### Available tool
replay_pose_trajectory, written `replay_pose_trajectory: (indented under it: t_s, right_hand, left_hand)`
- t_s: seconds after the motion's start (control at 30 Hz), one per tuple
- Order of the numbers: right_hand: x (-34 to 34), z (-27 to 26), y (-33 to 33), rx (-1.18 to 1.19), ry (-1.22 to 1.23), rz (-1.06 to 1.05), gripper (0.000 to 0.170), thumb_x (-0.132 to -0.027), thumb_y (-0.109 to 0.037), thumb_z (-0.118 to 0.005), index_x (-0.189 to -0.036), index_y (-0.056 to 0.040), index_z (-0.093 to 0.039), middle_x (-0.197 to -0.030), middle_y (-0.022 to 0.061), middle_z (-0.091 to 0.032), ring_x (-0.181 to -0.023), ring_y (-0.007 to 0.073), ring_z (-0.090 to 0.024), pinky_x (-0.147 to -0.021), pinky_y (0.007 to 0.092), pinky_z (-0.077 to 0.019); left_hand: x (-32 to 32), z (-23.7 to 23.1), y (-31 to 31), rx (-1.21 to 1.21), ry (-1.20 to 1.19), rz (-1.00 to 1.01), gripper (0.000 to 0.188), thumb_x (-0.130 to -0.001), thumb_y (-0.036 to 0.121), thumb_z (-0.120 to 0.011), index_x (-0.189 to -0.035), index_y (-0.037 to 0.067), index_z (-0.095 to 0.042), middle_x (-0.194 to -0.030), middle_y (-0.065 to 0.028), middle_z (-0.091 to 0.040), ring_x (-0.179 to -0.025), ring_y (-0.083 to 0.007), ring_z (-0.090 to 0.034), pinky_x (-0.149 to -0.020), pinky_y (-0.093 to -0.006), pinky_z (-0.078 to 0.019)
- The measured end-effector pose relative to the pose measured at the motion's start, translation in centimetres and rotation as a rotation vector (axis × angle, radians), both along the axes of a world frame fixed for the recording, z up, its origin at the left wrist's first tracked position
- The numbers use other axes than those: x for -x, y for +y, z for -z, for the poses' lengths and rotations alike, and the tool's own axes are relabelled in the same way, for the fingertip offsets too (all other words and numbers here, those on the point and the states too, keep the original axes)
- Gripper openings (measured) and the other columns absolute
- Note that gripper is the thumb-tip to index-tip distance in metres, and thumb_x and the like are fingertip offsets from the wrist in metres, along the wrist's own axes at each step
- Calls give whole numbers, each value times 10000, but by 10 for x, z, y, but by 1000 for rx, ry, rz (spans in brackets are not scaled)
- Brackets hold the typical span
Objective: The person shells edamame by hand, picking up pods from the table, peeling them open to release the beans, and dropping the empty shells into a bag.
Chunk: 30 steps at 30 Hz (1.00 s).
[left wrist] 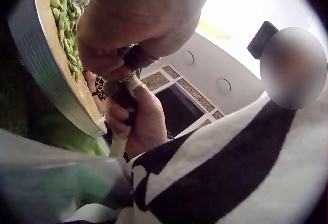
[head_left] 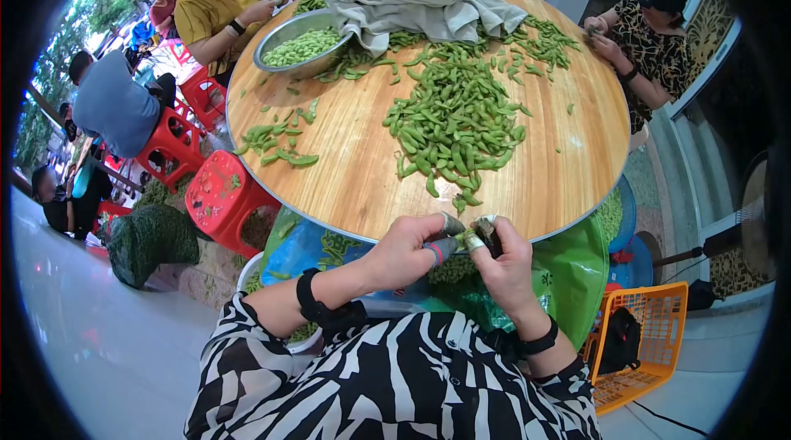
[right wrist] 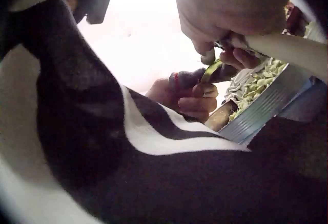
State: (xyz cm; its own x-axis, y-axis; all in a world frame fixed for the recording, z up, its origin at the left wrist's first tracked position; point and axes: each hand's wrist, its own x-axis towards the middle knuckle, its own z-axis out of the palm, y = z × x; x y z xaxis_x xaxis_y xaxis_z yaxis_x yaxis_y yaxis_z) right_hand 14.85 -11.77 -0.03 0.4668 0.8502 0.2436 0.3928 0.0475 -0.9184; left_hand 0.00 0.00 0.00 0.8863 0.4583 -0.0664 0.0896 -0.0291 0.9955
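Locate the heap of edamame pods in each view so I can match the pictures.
Head: centre, heap of edamame pods.
Left wrist: upper left, a strip running down the tabletop.
Right wrist: right of centre, partly cut off behind the table's rim.
Shared landmark: the round table, its edge showing in all three.

The table (head_left: 346,152) has a smooth, lightly glossy wooden top and a ribbed, metallic-looking edge band (left wrist: 41,55). On the table are a shiny metal bowl (head_left: 311,67) and a matt, wrinkled cloth (head_left: 412,2). Left of the table stands a glossy red plastic stool (head_left: 212,187); below the table's near edge spreads shiny green plastic sheeting (head_left: 581,275).
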Motion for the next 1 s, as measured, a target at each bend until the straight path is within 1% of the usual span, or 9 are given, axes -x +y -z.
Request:
replay_pose_trajectory:
  t_s: [0.07, 0.2, 0.27, 0.37, 0.5, 0.6, 0.77, 0.9, 1.0]
  right_hand:
    - [-1, -3, -1, 51, -67, -30, 156, -749, -7, -617, -880, 17, -537, -658, 121, -547, -535, 233, -504, -534, 329, -432]
    - [-16, 4, -5, 99, -201, -67, 147, -732, 8, -610, -856, 12, -532, -654, 139, -506, -527, 259, -489, -520, 346, -416]
    - [-15, -1, -6, 4, -253, 70, 125, -727, 4, -607, -827, 8, -532, -664, 149, -487, -541, 274, -489, -524, 355, -408]
    - [-9, -7, -7, -56, -279, -36, 114, -731, -6, -615, -815, 7, -538, -673, 145, -489, -564, 270, -498, -535, 352, -410]
    - [-6, -3, -6, 86, -83, -133, 126, -739, -16, -624, -837, 17, -553, -678, 137, -480, -572, 257, -489, -535, 346, -404]
    - [-4, -3, -7, 38, -116, -164, 131, -731, -11, -617, -830, 24, -539, -667, 141, -461, -556, 252, -459, -527, 345, -393]
    - [-6, 3, -8, 6, -198, -185, 124, -706, -18, -580, -789, 29, -500, -643, 151, -439, -540, 255, -444, -516, 346, -384]
    - [-9, 13, -1, 15, -134, -155, 125, -693, -32, -551, -769, 28, -472, -631, 156, -421, -536, 274, -442, -510, 355, -378]
    - [-14, 3, -9, 123, -110, -162, 139, -685, -28, -558, -773, 28, -467, -633, 157, -421, -534, 284, -431, -513, 361, -378]
  left_hand:
    - [1, -5, -1, -342, -11, 44, 209, -897, 71, -561, -1091, 39, -631, -761, -50, -622, -660, -78, -561, -573, -246, -460]
    - [-5, -8, -6, -297, 4, 49, 185, -884, 61, -573, -1047, -1, -633, -740, -26, -616, -643, -75, -555, -564, -250, -457]
    - [-7, -5, -3, -14, 149, -89, 169, -871, 53, -582, -1014, -22, -634, -739, -9, -610, -636, -75, -552, -566, -247, -458]
    - [-5, -4, -1, 31, 142, -123, 163, -858, 33, -576, -997, -23, -640, -730, -16, -608, -632, -78, -552, -565, -250, -459]
    - [-1, -4, -5, -94, 50, -97, 153, -858, 19, -560, -982, -14, -641, -730, -22, -608, -634, -75, -548, -560, -252, -459]
    - [1, -9, -6, -311, -53, -62, 150, -860, 12, -544, -977, -6, -636, -716, -28, -601, -623, -76, -541, -549, -251, -458]
    - [2, -15, 1, -196, 90, 137, 148, -888, 26, -527, -999, 5, -622, -696, -30, -579, -612, -77, -553, -529, -239, -458]
    - [2, -15, 6, 68, 229, 148, 156, -905, 35, -522, -1028, 12, -615, -740, -34, -592, -636, -79, -567, -529, -235, -456]
    - [6, -6, 10, 213, 183, 14, 182, -906, 35, -530, -1079, 18, -582, -791, -38, -605, -661, -83, -573, -541, -229, -453]
